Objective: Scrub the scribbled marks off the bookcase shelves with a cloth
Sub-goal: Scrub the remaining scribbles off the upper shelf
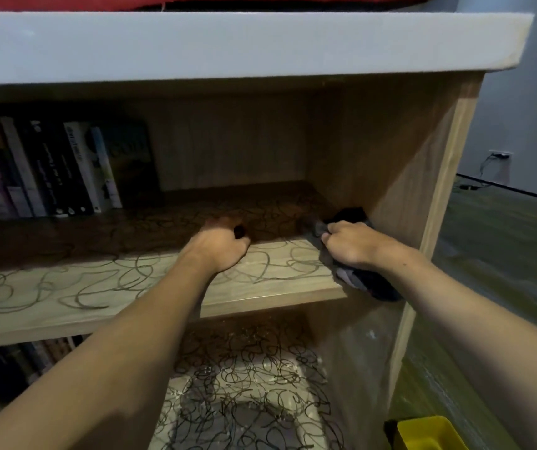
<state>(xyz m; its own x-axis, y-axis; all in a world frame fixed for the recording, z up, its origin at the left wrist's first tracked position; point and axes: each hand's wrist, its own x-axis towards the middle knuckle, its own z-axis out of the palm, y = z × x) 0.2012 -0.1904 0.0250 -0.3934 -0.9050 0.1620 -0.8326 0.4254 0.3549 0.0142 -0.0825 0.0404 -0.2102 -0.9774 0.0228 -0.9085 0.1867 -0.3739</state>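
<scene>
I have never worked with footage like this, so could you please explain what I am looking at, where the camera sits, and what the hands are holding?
There is no machine here: one wide-angle camera is worn on a person's head, looking forward and down at their bare arms. They face a wooden bookcase. The upper shelf is covered in scribbled marks, and so is the lower shelf. Books stand at the back left. The right hand grips a dark cloth near the shelf's right end, fingers curled round it. The left hand rests on the shelf with fingers curled around something small and dark I cannot identify. A yellow container sits on the floor.
</scene>
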